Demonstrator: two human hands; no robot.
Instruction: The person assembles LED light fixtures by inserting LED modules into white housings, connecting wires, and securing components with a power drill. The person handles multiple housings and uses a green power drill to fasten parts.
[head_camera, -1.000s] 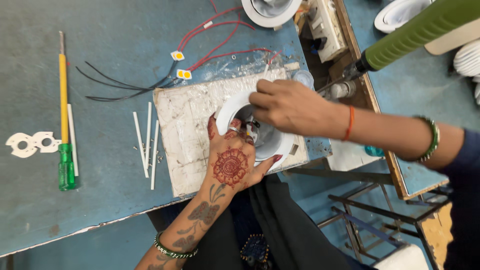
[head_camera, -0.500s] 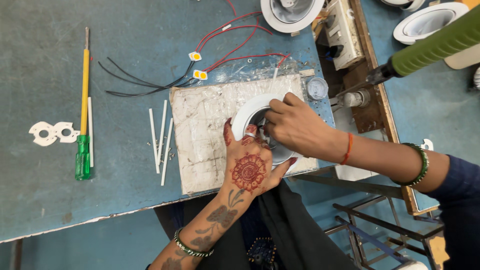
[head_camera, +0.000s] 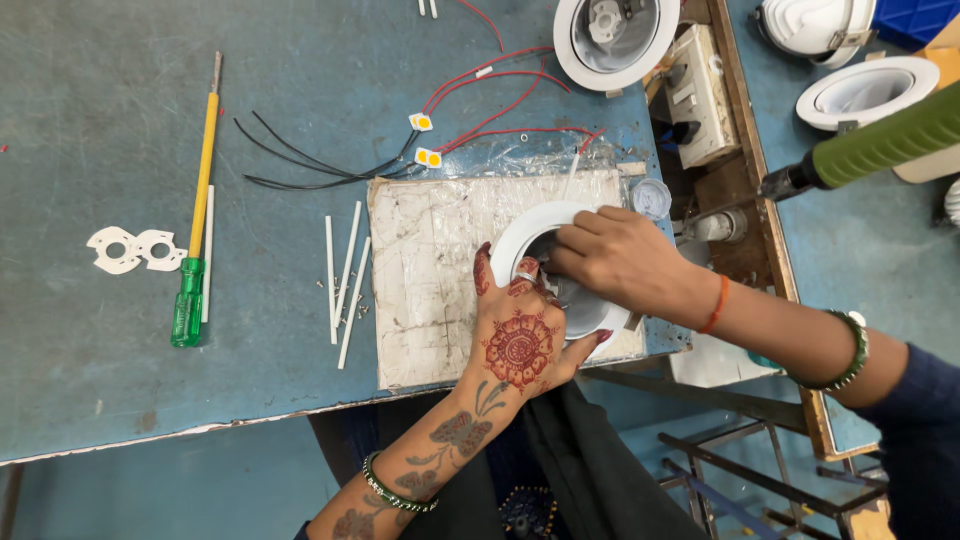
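I am steadying the white lamp housing near the tabletop's front right corner, left hand gripping its rim, right hand fingers pinching inside, next needing careful seating.

1. The right hand now sits lower on the white round lamp housing, its fingers reaching into the opening rather than resting on the upper rim.
2. The left hand spreads its fingers less, with the fingertips now curled at the housing's inner edge.
3. The housing shows more of its upper rim.
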